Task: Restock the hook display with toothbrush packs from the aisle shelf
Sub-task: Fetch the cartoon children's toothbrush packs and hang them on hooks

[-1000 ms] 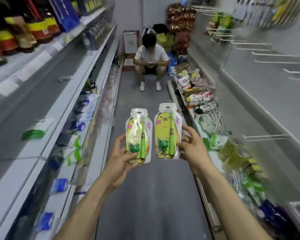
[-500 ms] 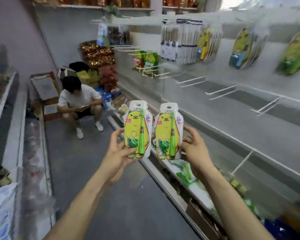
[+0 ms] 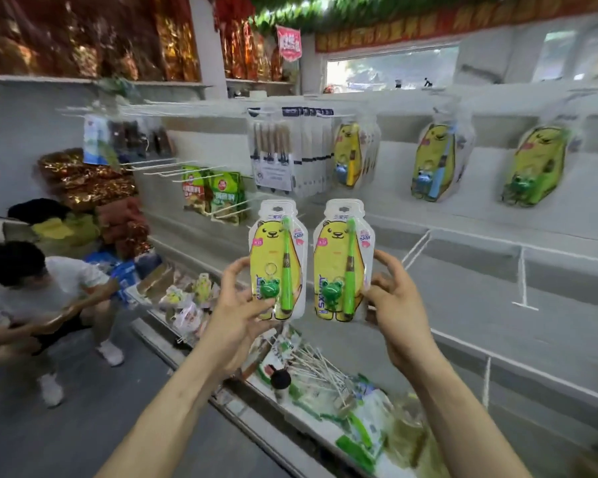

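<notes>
Holding toothbrush pack (image 3: 276,260) in left hand (image 3: 237,307), second pack (image 3: 340,260) in right hand (image 3: 396,305).

Ahead, left pack (image 3: 273,243) beside right pack (image 3: 335,246), hook display (image 3: 463,291) behind, crouching person (image 3: 49,288) left

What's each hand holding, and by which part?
The left hand holds the left toothbrush pack by its lower left edge; the right hand holds the right toothbrush pack by its right edge.
</notes>
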Demonstrator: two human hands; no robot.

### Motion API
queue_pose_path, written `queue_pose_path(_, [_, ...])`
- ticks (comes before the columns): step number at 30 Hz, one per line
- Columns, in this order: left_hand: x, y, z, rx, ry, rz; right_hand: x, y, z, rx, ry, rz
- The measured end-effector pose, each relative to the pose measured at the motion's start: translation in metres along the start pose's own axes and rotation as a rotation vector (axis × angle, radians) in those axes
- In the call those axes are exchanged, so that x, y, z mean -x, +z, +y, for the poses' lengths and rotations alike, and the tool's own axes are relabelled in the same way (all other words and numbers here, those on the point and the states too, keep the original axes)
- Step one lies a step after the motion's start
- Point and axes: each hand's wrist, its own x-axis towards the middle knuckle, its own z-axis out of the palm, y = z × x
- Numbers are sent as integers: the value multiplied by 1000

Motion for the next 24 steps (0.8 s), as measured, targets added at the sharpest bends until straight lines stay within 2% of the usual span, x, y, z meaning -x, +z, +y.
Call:
queue_pose_path(7, [-92,35,-2,13,-59,-265,-38,-25,-16,71,-76,350])
queue_pose_path(14, [-140,87,-2,26,-93,-551,-30,-48,-48,139,-128,570])
queue_pose_path(24, [-148,143,-4,159,-122,-648,-6,-90,-88,168,-224,753])
